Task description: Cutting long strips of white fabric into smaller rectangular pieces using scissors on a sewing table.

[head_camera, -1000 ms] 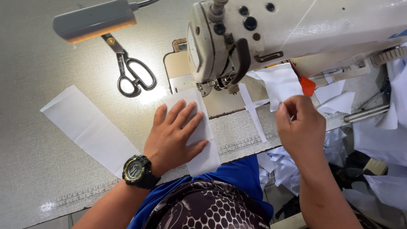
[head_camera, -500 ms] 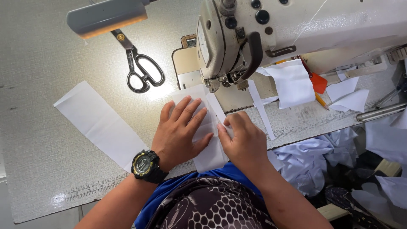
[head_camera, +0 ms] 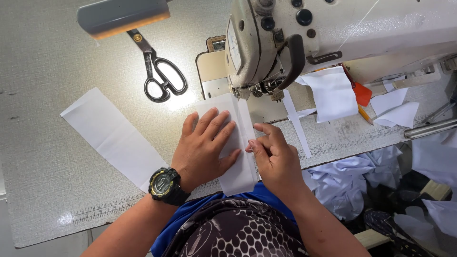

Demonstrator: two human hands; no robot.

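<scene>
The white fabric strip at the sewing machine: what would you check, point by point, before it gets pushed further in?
1. Left hand flat on the white fabric strip: ok.
2. Right hand fingertips on the strip's right edge: ok.
3. Strip's far end reaches the presser foot: ok.
4. Fingers well back from the needle area: ok.
5. Presser foot down on the fabric: cannot tell.
6. Scissors lie apart from the strip: ok.

Sewing machine (head_camera: 342, 33) cut off at top, needle hidden, white strip (head_camera: 233, 143) partly under hands
</scene>
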